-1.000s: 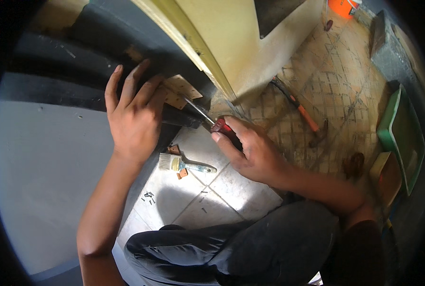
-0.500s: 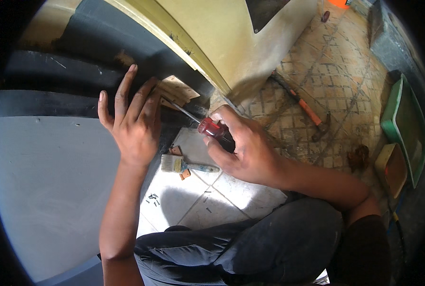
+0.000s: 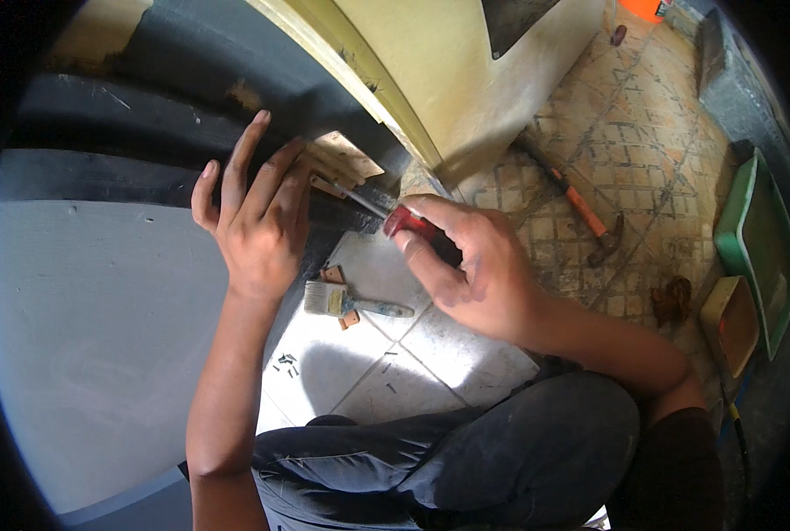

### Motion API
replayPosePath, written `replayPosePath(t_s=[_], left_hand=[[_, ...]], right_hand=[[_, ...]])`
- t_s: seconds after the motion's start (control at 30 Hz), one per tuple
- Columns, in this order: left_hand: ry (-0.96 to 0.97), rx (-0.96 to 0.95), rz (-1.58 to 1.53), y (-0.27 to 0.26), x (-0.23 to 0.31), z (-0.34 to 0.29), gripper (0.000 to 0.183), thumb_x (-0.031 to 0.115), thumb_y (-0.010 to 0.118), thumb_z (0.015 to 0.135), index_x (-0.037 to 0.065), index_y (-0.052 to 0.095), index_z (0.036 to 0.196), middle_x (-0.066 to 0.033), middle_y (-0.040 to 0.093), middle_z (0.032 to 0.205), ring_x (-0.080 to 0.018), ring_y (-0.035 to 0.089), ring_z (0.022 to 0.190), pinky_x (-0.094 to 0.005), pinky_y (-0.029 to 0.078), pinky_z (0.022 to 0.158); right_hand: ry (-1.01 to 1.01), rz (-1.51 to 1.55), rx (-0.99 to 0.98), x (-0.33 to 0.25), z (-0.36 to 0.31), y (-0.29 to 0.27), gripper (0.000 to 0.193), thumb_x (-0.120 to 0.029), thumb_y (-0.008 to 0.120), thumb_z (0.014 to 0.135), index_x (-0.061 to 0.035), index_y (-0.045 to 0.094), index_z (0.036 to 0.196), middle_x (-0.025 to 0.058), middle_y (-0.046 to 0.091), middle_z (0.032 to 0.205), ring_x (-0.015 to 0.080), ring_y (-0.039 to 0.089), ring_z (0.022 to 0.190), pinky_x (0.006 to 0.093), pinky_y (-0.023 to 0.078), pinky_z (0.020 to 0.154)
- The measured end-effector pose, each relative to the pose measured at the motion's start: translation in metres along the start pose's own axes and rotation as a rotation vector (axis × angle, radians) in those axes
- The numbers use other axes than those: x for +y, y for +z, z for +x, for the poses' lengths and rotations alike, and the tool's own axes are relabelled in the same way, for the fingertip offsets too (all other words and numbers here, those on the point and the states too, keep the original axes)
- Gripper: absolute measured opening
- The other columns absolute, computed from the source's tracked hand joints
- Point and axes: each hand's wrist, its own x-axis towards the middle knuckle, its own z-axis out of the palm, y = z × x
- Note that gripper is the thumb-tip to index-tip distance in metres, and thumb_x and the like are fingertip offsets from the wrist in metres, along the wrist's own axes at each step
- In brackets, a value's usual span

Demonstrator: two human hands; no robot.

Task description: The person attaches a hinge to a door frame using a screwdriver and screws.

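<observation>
Head view: the right hand (image 3: 488, 274) pinches a screwdriver (image 3: 410, 224) at the hinge (image 3: 350, 156), set against a dark board (image 3: 94, 180) beside the spread left hand (image 3: 262, 234); work looks unfinished.

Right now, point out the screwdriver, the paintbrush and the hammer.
Screwdriver (image 3: 407, 225): head view, on its red handle.
Paintbrush (image 3: 363, 305): head view, on its handle, near the bristle end.
Hammer (image 3: 578, 200): head view, on the orange part of its handle.

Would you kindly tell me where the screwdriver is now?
In the head view, the screwdriver is just above the picture's centre, held in the right hand, its shaft slanting up and left toward the hinge by the left hand.
</observation>
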Motion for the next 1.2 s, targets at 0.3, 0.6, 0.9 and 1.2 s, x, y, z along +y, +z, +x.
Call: replayPosePath(t_s=[0.3,0.6,0.9,1.2], left_hand=[[0.002,0.002,-0.028,0.001,-0.002,0.002,0.015,0.015,0.082,0.087,0.020,0.081,0.101,0.0090,0.076,0.127,-0.0173,0.059,0.141,-0.0392,0.025,0.117],[0.022,0.002,-0.034,-0.003,-0.007,0.000,0.018,0.013,0.081,0.084,0.018,0.081,0.102,0.0068,0.076,0.124,-0.0180,0.059,0.140,-0.0389,0.028,0.114],[0.005,-0.022,-0.157,-0.011,-0.009,-0.003,0.030,0.009,0.079,0.085,0.010,0.078,0.115,0.0004,0.074,0.127,-0.0207,0.060,0.138,-0.0414,0.030,0.118],[-0.664,-0.238,-0.911,-0.047,0.050,-0.055,0.030,0.012,0.067,0.102,0.000,0.069,0.130,-0.0167,0.073,0.127,-0.0290,0.068,0.124,-0.0408,0.053,0.102]], right_hand=[[-0.004,-0.186,-0.114,-0.013,0.004,-0.014,0.035,-0.010,0.077,0.093,0.0009,0.056,0.119,0.0197,0.066,0.082,0.0334,0.073,0.075,0.0406,0.056,0.060],[0.538,0.324,-0.189,-0.024,0.017,-0.015,0.037,-0.033,0.077,0.098,0.0015,0.066,0.108,0.0125,0.070,0.087,0.0251,0.071,0.079,0.0419,0.056,0.066],[0.038,0.001,-0.142,-0.020,0.009,0.001,0.022,-0.016,0.073,0.097,0.0029,0.062,0.102,0.0227,0.069,0.085,0.0383,0.068,0.065,0.0445,0.053,0.058],[0.746,0.797,-0.218,-0.034,0.011,-0.002,0.025,-0.024,0.069,0.104,-0.0006,0.067,0.114,0.0076,0.067,0.085,0.0106,0.057,0.055,0.0252,0.038,0.038]])
